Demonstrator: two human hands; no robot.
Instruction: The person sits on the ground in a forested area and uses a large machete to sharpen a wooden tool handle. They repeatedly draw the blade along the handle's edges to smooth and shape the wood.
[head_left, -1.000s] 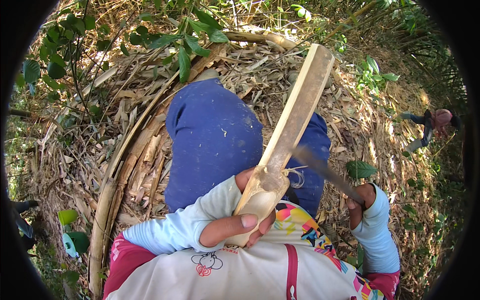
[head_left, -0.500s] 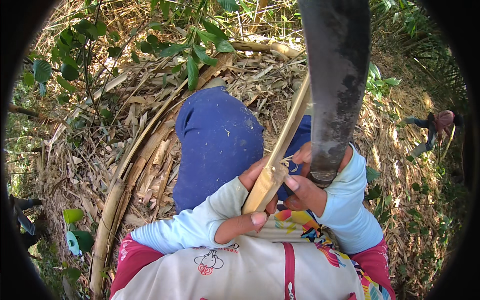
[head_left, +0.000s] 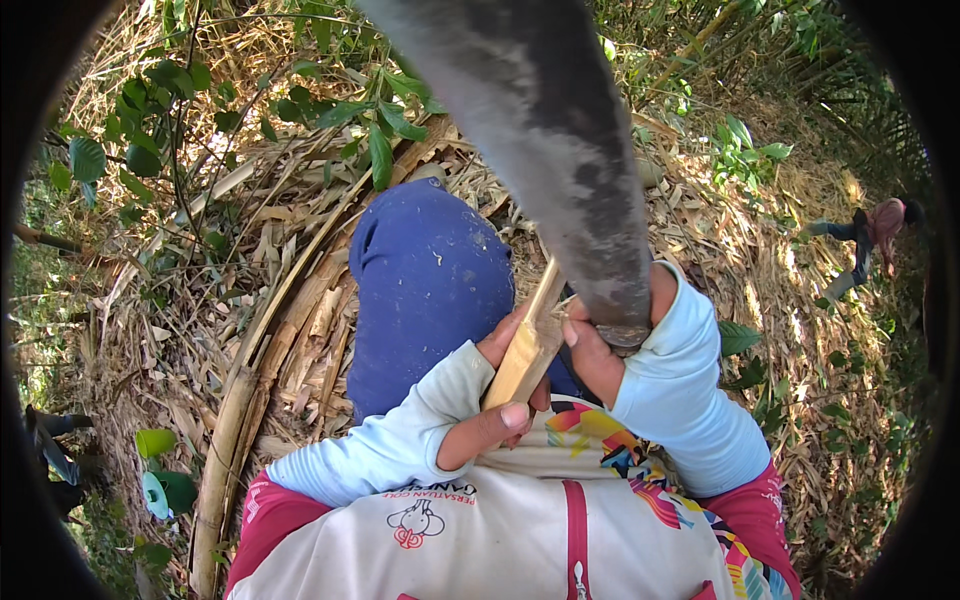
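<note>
My left hand (head_left: 500, 425) is closed around the thick end of a pale bamboo piece (head_left: 522, 362), thumb over its near side. Beyond a notched step the piece narrows to a thin strip, partly hidden behind the machete. My right hand (head_left: 598, 362) grips the machete (head_left: 545, 125) near the base of its blade; the fingers are mostly hidden. The broad, dark, stained blade rises from the hand toward the upper left, over the far part of the strip. My right thumb is close beside the bamboo's step; whether it touches cannot be told.
My blue-clad knee (head_left: 430, 285) is just beyond my left hand. A long split bamboo pole (head_left: 232, 425) curves along the left over dry leaves. Green leafy stems (head_left: 380, 130) hang at upper left. Green containers (head_left: 170, 492) sit at lower left. Another person (head_left: 875, 235) is far right.
The machete blade has swung left across the bamboo strip, and my right hand has shifted slightly left and upward. My left hand keeps its hold on the bamboo piece, almost unmoved.
</note>
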